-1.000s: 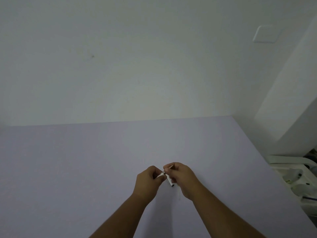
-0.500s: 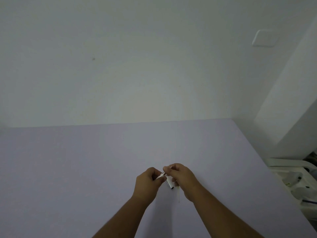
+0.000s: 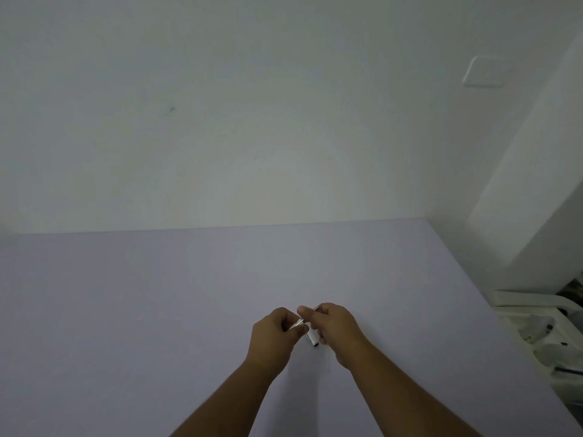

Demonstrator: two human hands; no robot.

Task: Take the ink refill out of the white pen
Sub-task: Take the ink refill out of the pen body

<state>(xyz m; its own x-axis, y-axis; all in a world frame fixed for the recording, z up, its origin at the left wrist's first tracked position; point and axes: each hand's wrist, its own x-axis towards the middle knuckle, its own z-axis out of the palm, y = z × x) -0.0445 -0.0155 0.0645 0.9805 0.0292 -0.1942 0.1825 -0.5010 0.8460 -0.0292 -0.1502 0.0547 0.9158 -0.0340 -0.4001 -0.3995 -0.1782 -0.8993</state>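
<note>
Where the two forearms meet low in the centre of the view, both hands are raised just above the lavender counter (image 3: 157, 310), with the white pen (image 3: 312, 337) held between them. Left hand (image 3: 274, 337): fingers curled, thumb and forefinger pinching the pen's pale tapered end (image 3: 297, 325), which points up and right toward the other hand. Right hand (image 3: 336, 326): fingers curled around the pen's barrel, forefinger tip touching the pinched end. The barrel's lower end, dark at its mouth, projects downward from under the fingers, between the two hands. Each grip is closed tight on the pen. Whether the tapered end is joined to the barrel or apart from it cannot be told, as fingertips hide the junction. The ink refill cannot be made out at this size. Beyond the counter stands a plain white wall (image 3: 252, 121) carrying a white switch plate (image 3: 484, 72) at upper right. A white plastic item (image 3: 536, 323) sits off the counter's right edge.
</note>
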